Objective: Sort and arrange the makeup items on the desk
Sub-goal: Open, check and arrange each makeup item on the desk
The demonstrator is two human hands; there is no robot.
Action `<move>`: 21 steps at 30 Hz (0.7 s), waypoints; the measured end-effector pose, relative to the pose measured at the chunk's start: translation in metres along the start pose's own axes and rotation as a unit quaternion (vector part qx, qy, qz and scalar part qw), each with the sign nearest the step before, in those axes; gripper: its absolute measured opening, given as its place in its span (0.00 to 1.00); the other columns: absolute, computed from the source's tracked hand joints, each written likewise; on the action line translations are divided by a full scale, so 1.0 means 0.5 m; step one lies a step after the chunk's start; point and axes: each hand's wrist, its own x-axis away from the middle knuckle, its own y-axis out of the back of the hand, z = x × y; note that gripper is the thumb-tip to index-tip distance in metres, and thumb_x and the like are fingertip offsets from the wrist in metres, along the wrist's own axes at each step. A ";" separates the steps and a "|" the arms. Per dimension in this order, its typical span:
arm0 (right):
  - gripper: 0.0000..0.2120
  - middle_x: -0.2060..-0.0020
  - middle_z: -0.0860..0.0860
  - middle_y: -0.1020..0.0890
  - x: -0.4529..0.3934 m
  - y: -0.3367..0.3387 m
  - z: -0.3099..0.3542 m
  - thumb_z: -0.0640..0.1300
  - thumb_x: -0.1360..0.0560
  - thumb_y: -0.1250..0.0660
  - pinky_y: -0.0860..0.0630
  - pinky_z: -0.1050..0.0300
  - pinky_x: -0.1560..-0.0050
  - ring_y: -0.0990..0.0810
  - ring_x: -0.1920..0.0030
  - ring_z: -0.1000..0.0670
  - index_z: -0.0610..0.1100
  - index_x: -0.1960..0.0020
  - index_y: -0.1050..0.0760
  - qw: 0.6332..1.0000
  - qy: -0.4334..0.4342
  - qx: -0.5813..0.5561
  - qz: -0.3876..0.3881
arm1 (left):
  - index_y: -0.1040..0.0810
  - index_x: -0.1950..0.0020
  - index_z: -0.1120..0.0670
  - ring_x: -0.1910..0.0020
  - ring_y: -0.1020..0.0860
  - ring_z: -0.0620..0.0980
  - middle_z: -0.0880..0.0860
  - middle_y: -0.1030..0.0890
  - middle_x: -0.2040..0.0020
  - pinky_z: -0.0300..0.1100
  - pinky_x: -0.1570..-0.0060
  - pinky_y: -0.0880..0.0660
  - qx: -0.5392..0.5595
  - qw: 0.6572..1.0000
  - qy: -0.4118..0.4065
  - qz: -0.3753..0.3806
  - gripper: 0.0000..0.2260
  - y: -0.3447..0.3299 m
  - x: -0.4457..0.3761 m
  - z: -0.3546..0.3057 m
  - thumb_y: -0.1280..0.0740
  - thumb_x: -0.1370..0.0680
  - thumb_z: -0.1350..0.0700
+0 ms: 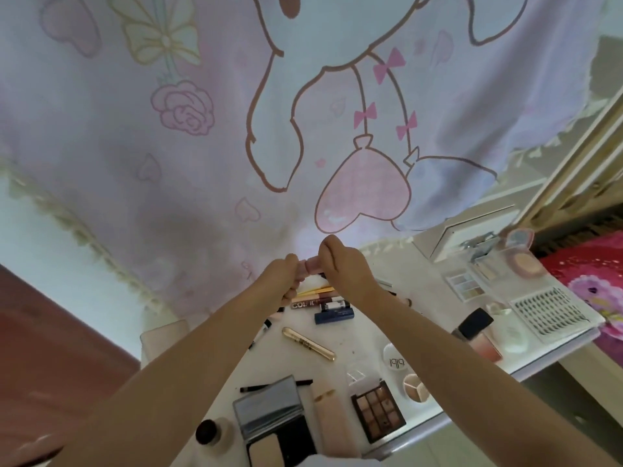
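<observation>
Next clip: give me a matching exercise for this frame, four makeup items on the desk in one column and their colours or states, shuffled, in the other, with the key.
Items:
1. slim tube lying mid-desk
2. nine-pan eyeshadow palette near the front edge
3. compact left of that palette
4. small pink tube above the desk

Colours or states:
A. held between the left hand and the right hand
B. gold, lying at a slant
C. brown shades in a dark case
D. lid up, mirror showing

Pairs: 1-B, 2-C, 3-D, 4-A
</observation>
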 end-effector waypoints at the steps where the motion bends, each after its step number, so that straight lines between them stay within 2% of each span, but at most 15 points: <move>1: 0.09 0.71 0.50 0.30 -0.002 0.004 -0.005 0.44 0.20 0.49 0.39 0.65 0.72 0.34 0.73 0.52 0.42 0.57 0.37 0.999 -0.013 -0.031 0.014 | 0.32 0.63 0.56 0.76 0.40 0.46 0.50 0.38 0.74 0.34 0.77 0.43 0.013 1.000 -0.023 -0.007 0.16 0.003 0.002 0.001 0.50 0.19 0.52; 3: 0.06 0.69 0.51 0.28 -0.008 0.019 -0.013 0.42 0.20 0.46 0.33 0.65 0.69 0.30 0.71 0.52 0.42 0.53 0.34 0.985 -0.094 -0.133 0.048 | 0.29 0.60 0.56 0.74 0.37 0.46 0.51 0.34 0.71 0.36 0.75 0.39 0.032 0.997 -0.075 0.005 0.16 0.014 0.007 0.002 0.45 0.19 0.48; 5: 0.09 0.69 0.49 0.25 -0.010 0.032 -0.019 0.45 0.20 0.45 0.30 0.65 0.73 0.28 0.72 0.52 0.42 0.51 0.29 0.950 -0.186 -0.232 0.096 | 0.26 0.54 0.59 0.72 0.32 0.46 0.52 0.28 0.68 0.37 0.71 0.34 0.018 0.992 -0.115 0.044 0.14 0.031 0.015 0.008 0.39 0.21 0.48; 6: 0.12 0.70 0.48 0.25 -0.010 0.037 -0.020 0.48 0.20 0.45 0.31 0.65 0.75 0.29 0.74 0.52 0.42 0.51 0.27 0.937 -0.215 -0.251 0.114 | 0.26 0.52 0.59 0.71 0.29 0.46 0.52 0.25 0.66 0.37 0.68 0.31 -0.005 0.990 -0.131 0.055 0.13 0.037 0.019 0.012 0.37 0.22 0.49; 8: 0.18 0.75 0.49 0.26 -0.009 0.046 -0.014 0.53 0.20 0.46 0.34 0.65 0.78 0.31 0.79 0.54 0.42 0.55 0.24 0.937 -0.232 -0.227 0.132 | 0.25 0.50 0.59 0.69 0.25 0.46 0.52 0.21 0.62 0.36 0.65 0.26 -0.067 0.984 -0.157 0.048 0.13 0.048 0.024 0.019 0.35 0.24 0.49; 11: 0.17 0.78 0.49 0.28 -0.011 0.050 0.000 0.50 0.20 0.43 0.37 0.65 0.79 0.34 0.80 0.53 0.41 0.61 0.27 0.942 -0.217 -0.212 0.143 | 0.25 0.49 0.57 0.67 0.22 0.45 0.50 0.20 0.60 0.35 0.64 0.23 -0.141 0.967 -0.213 0.012 0.10 0.060 0.034 0.024 0.34 0.24 0.51; 14: 0.10 0.71 0.47 0.23 -0.015 0.054 0.012 0.45 0.22 0.40 0.29 0.64 0.73 0.27 0.73 0.51 0.42 0.58 0.25 0.946 -0.162 -0.241 0.146 | 0.24 0.51 0.56 0.68 0.21 0.45 0.50 0.19 0.61 0.38 0.63 0.23 -0.147 0.959 -0.241 0.015 0.10 0.083 0.041 0.027 0.34 0.24 0.50; 16: 0.05 0.69 0.49 0.22 -0.017 0.056 0.014 0.42 0.23 0.38 0.26 0.66 0.69 0.24 0.71 0.53 0.42 0.54 0.24 0.955 -0.113 -0.235 0.139 | 0.24 0.53 0.55 0.71 0.21 0.42 0.49 0.19 0.62 0.34 0.67 0.25 -0.139 0.961 -0.235 0.032 0.10 0.097 0.047 0.029 0.35 0.24 0.48; 18: 0.04 0.67 0.50 0.20 -0.019 0.055 0.013 0.40 0.24 0.35 0.25 0.69 0.66 0.23 0.69 0.54 0.42 0.51 0.23 0.962 -0.072 -0.227 0.131 | 0.23 0.56 0.55 0.73 0.22 0.42 0.50 0.18 0.63 0.35 0.68 0.25 -0.106 0.971 -0.211 0.046 0.09 0.105 0.047 0.032 0.35 0.24 0.50; 21: 0.09 0.61 0.51 0.18 -0.019 0.046 0.014 0.32 0.28 0.34 0.23 0.64 0.55 0.19 0.61 0.56 0.43 0.54 0.21 0.960 -0.042 -0.243 0.134 | 0.24 0.57 0.56 0.75 0.22 0.45 0.54 0.19 0.63 0.40 0.66 0.26 -0.051 0.981 -0.177 0.066 0.09 0.116 0.046 0.043 0.37 0.23 0.51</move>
